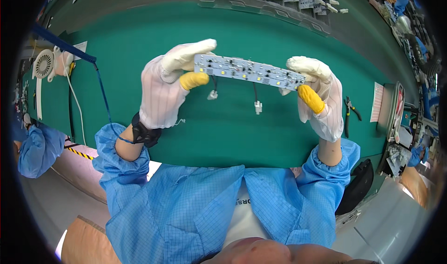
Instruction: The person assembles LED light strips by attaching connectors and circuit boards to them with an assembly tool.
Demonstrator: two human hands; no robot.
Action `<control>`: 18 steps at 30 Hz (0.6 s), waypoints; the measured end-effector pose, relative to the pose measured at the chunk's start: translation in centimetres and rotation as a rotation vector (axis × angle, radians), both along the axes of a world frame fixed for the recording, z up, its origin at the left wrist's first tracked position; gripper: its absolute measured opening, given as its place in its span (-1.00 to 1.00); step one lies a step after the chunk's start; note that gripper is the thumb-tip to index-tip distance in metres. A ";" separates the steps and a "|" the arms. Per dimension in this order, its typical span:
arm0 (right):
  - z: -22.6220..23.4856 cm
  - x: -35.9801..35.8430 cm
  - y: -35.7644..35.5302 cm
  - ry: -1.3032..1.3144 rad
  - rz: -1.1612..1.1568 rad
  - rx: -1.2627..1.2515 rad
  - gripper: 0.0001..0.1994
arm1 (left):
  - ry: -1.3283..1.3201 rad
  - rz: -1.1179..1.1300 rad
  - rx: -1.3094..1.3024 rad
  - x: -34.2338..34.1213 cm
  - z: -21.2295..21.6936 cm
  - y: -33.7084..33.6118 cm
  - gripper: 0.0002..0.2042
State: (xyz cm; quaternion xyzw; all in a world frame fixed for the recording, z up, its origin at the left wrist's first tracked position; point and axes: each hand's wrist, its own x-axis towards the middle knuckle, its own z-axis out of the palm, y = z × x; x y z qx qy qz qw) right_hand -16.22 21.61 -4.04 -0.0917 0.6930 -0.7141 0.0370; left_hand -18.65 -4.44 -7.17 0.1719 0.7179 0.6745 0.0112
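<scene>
Between my two hands I hold up a long narrow LED circuit board point(249, 71), its face with small yellow LEDs and dark components turned toward me. My left hand point(168, 84), in a white glove with a yellow thumb cover, pinches the board's left end. At the right end, my gloved right hand point(319, 94) grips it the same way, yellow thumb in front. The board tilts slightly down to the right. Two short leads hang below it, ending in a white connector point(212, 95) and another white connector point(258, 107). A black strap point(144, 131) circles my left wrist.
Past the green mat point(233, 143), a clear tray point(265, 13) holds many similar boards. Pliers point(350, 116) lie to the right, near a metal-edged bin point(390, 112). A small fan point(45, 64) stands at left. A blue cord point(103, 94) runs to my wrist strap.
</scene>
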 end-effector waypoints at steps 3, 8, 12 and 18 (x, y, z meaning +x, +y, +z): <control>0.7 0.1 0.8 -0.157 0.135 0.053 -0.25 | -0.151 0.029 0.077 0.2 0.8 0.6 -0.64; -0.3 -0.3 -0.3 0.120 0.110 -0.113 -0.30 | -0.107 0.082 -0.224 -0.4 0.5 -0.3 -0.62; 0.6 -0.5 0.5 -0.033 0.129 -0.027 -0.34 | -0.049 0.123 -0.242 -0.2 0.4 -0.2 -0.42; -0.2 -0.8 1.2 -0.023 0.147 -0.012 -0.34 | -0.032 0.010 0.055 0.6 -0.1 -0.3 -0.49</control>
